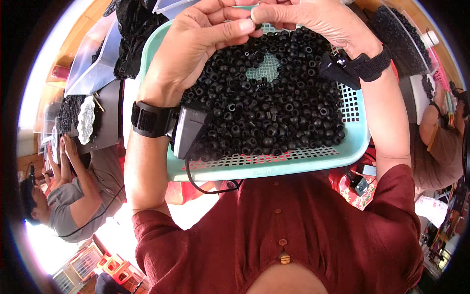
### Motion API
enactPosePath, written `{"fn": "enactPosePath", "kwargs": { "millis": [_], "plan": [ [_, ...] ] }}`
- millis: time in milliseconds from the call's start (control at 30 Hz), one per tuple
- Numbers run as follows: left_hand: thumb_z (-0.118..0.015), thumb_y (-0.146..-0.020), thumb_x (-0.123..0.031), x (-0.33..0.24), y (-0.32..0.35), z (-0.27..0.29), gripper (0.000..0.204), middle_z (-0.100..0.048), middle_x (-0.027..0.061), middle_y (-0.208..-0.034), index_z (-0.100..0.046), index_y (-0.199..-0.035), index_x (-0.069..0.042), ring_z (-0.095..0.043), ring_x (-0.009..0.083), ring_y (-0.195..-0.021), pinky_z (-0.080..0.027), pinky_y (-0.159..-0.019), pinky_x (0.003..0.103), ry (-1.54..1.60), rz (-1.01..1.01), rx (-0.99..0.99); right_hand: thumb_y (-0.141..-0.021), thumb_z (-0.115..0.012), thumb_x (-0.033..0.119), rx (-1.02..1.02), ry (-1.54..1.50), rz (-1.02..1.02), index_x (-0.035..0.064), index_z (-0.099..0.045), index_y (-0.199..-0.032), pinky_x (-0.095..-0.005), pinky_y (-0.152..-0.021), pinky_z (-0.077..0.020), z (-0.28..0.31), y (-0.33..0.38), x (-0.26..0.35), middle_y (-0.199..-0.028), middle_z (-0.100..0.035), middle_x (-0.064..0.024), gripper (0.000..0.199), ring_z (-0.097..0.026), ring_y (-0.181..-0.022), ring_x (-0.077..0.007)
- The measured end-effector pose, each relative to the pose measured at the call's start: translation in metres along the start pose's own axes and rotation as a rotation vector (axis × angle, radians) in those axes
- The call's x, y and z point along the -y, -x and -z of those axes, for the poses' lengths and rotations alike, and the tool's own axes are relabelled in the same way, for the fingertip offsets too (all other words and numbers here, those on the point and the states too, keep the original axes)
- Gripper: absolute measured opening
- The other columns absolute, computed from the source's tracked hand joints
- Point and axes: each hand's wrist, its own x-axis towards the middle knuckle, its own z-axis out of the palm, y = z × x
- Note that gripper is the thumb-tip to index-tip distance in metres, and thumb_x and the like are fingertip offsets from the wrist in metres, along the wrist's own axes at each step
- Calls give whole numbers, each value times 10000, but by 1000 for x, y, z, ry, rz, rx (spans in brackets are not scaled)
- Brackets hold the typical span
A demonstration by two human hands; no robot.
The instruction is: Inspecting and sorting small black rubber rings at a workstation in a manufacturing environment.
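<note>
A pale green plastic basket (274, 169) with a perforated bottom stands before me. Spread over it are several small black plastic pieces (259, 120), rounded and with holes through them. Above its far side, my left hand (203, 34) and my right hand (313, 22) meet, the fingertips of both pinched together. A dark bit shows between thumbs and fingers, too small and covered to name. Each wrist carries a strapped-on device.
At the left are clear plastic bins (93, 68), a black plastic bag (139, 36) and a seated person in grey (81, 201). A bin of black pieces (399, 39) stands at the right, near another person in brown (440, 147).
</note>
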Motion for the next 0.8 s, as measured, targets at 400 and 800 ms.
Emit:
{"fn": "enactPosePath", "kwargs": {
  "millis": [400,800],
  "plan": [
    [-524,-927,-100,24,-22,25,217,-602,53,-995,-556,-1134,-42,-583,128,-878,-501,-791,221,981,-362,646,-712,-690,117,0,1090,179,89,-654,-758,-354,-584,-508,-51,-16,-75,-700,-650,-70,64,-650,-693,-238],
    [-592,-893,-124,4,0,17,252,-626,52,-979,-581,-1118,-11,-603,115,-859,-489,-792,215,432,-182,0,-731,-694,149,-23,849,124,30,-673,-800,-355,-606,-482,-43,-17,-65,-698,-640,-140,139,-621,-662,-288]
  ]
}}
